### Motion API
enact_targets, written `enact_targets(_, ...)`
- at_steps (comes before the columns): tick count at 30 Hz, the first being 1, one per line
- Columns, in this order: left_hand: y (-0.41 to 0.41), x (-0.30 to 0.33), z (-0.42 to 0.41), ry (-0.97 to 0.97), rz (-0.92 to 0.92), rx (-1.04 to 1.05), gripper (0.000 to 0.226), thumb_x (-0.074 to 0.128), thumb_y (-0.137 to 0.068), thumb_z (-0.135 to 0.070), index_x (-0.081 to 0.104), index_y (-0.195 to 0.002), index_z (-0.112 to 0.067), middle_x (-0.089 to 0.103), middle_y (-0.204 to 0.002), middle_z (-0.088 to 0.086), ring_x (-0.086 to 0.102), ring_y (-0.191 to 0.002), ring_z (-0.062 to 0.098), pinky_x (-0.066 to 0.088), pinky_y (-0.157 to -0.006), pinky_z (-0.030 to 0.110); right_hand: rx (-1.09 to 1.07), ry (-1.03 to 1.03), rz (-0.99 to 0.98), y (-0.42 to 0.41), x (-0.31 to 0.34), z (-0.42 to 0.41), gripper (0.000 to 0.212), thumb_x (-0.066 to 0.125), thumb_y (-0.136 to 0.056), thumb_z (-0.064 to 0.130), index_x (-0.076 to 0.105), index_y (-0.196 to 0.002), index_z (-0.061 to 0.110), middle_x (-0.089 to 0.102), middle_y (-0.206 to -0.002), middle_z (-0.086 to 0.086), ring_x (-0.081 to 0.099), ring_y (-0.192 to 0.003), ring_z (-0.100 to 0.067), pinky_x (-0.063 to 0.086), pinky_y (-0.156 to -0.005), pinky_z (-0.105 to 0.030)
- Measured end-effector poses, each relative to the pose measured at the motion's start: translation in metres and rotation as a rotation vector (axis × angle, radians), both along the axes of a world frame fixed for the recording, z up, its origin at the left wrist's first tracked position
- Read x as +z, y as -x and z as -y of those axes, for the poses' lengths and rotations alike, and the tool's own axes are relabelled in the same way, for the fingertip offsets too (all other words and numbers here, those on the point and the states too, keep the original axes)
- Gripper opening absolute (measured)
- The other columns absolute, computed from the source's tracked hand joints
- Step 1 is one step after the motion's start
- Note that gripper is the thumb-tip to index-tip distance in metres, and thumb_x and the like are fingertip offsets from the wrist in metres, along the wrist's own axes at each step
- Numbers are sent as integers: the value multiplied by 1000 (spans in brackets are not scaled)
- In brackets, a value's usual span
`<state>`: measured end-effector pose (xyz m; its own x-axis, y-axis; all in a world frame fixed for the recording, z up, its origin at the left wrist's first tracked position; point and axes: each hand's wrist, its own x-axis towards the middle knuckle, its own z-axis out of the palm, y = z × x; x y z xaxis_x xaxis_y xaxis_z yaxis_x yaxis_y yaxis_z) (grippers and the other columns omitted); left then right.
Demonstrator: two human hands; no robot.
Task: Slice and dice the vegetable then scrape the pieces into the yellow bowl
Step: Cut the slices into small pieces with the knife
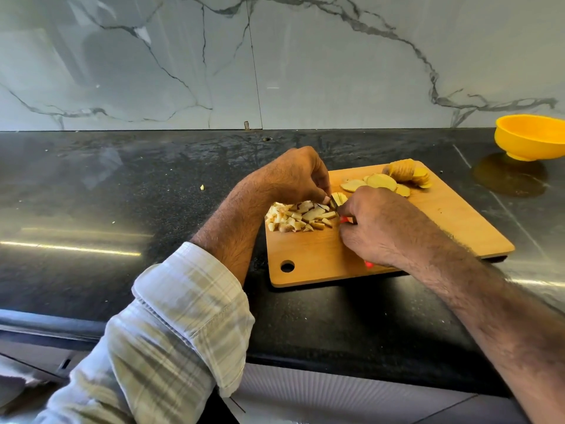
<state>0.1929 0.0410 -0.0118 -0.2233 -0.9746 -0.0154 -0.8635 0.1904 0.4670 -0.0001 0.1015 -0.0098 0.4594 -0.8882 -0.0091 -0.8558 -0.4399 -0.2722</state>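
A wooden cutting board (443,221) lies on the black counter. A pile of diced potato pieces (298,217) sits at its left side. Several uncut potato slices (388,180) lie fanned out at the board's far edge. My left hand (293,175) pinches a stack of slices (340,198) with its fingertips. My right hand (370,228) is closed on a knife with a red handle (369,264); the dark blade (334,205) rests against that stack, mostly hidden by my fingers. The yellow bowl (530,137) stands at the far right of the counter, apart from the board.
A marble-patterned wall (275,56) rises behind the counter. A few small potato scraps (201,187) lie on the black counter left of the board. The counter's front edge (336,365) runs below my forearms.
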Motion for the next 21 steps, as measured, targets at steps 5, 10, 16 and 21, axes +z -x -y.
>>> enact_targets(5, 2, 2, -3, 22, 1, -24, 16, 79, -92, -20, 74, -107, -20, 70, -102, -10, 64, -96, 3, 52, -82, 23, 14, 53, 356, 45, 5, 9, 23, 68, -97, 25, 77, -117, 26, 76, -87, 13, 68, -55, -6, 56, -46, -26)
enact_targets(10, 7, 4, -4, 19, 23, -78, 37, 78, -93, -19, 66, -128, -27, 66, -117, -11, 63, -99, 4, 50, -85, 23, -9, 15, 448, 70, -8, 27, 17, 74, -91, 23, 81, -105, 31, 78, -87, 16, 77, -80, -18, 64, -71, -40)
enact_targets(16, 12, 2, -4, -13, 66, -106, 31, 76, -96, -27, 72, -126, -26, 68, -111, -10, 62, -99, 4, 48, -82, 23, 22, 6, 441, 77, -14, 24, 18, 77, -88, 27, 81, -104, 34, 78, -83, 14, 71, -73, 0, 56, -66, -26)
enact_targets(21, 11, 0, -3, 2, 72, -92, 31, 81, -89, -39, 75, -114, -23, 68, -104, -10, 63, -96, 4, 49, -80, 21, 52, 5, 456, 85, -13, 24, 10, 78, -86, 29, 81, -94, 34, 72, -63, 5, 67, -58, -18, 59, -61, -39)
